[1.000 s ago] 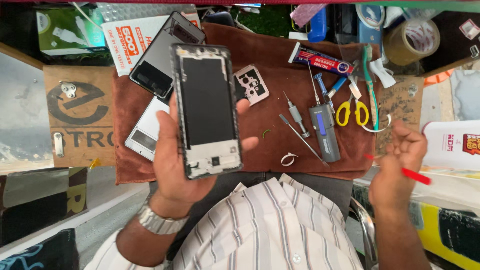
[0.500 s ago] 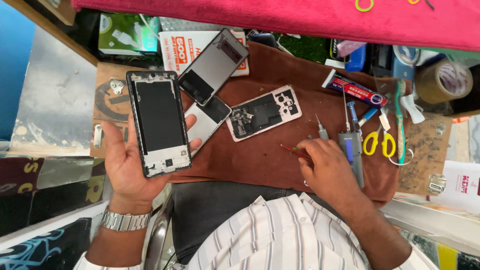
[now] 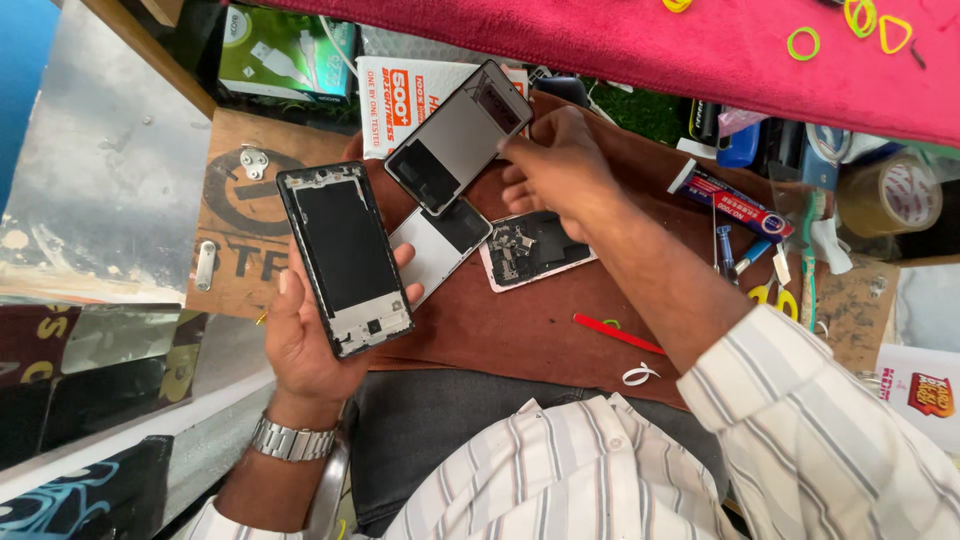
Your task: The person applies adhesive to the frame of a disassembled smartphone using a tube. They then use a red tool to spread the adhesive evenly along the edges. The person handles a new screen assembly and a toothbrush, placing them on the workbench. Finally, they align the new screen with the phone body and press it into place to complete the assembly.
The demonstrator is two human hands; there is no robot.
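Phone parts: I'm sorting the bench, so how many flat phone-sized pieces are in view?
4: frame in left hand; panel at right hand; pale cover and opened phone on brown mat.
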